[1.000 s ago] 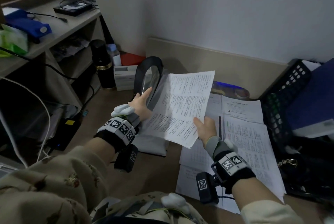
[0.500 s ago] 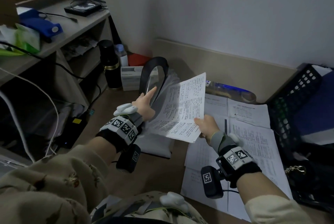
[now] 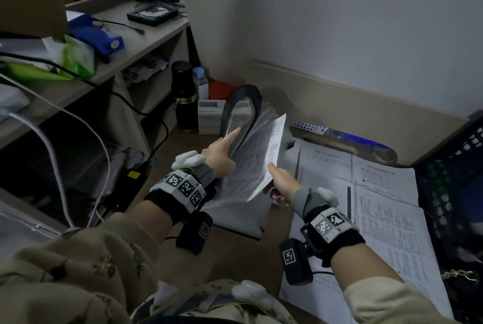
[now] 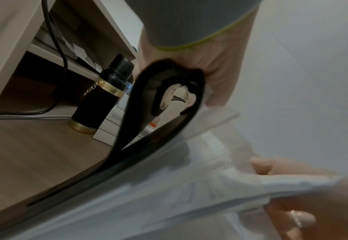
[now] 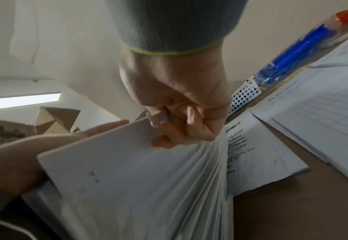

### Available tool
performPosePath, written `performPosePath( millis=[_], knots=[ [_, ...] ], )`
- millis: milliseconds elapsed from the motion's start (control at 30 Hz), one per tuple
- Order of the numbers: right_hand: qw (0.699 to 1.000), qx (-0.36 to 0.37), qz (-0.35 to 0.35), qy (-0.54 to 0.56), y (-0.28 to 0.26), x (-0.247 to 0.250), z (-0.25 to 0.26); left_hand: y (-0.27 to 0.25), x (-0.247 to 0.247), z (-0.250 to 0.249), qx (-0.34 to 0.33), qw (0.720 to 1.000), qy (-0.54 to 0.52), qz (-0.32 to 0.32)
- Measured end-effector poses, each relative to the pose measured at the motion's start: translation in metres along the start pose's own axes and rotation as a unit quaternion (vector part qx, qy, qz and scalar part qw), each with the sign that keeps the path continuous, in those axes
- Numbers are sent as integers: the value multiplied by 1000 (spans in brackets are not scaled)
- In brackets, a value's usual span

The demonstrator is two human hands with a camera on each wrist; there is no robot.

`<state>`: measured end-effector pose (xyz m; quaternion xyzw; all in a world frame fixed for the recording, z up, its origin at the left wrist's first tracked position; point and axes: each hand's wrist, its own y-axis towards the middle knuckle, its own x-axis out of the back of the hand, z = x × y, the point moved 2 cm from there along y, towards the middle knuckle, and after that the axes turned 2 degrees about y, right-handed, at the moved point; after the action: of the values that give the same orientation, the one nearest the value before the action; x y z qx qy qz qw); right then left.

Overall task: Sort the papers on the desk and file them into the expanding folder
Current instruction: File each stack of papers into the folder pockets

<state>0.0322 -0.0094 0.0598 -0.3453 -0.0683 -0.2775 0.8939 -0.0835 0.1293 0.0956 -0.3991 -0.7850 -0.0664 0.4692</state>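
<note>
The expanding folder (image 3: 235, 219) stands open at mid desk, its black flap (image 3: 248, 91) curled up and back. My left hand (image 3: 219, 153) grips that flap (image 4: 127, 121), index finger stretched along it, keeping the pockets (image 5: 199, 170) spread. My right hand (image 3: 281, 182) pinches the lower corner of a printed sheet (image 3: 261, 156), which stands tilted with its lower edge down among the pockets. From the right wrist, the sheet's (image 5: 111, 162) blank back shows under my curled fingers (image 5: 179, 129). More printed papers (image 3: 386, 214) lie spread flat on the desk to the right.
A black flask (image 3: 184, 99) and a white box (image 3: 209, 114) stand just behind the folder. A clear pen pouch (image 3: 347, 140) lies along the back wall. A black mesh basket (image 3: 454, 180) borders the papers on the right. Shelves (image 3: 117, 57) with cables rise at left.
My right hand has swung the sheet left, from facing me to nearly edge-on, and lowered it into the folder. My left hand stays on the flap.
</note>
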Motion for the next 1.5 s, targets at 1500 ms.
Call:
performPosePath(
  millis=[1500],
  knots=[
    [981,91,132,-107,-6,-70,23,-4,17,17,-32,995,-67,-66]
  ],
)
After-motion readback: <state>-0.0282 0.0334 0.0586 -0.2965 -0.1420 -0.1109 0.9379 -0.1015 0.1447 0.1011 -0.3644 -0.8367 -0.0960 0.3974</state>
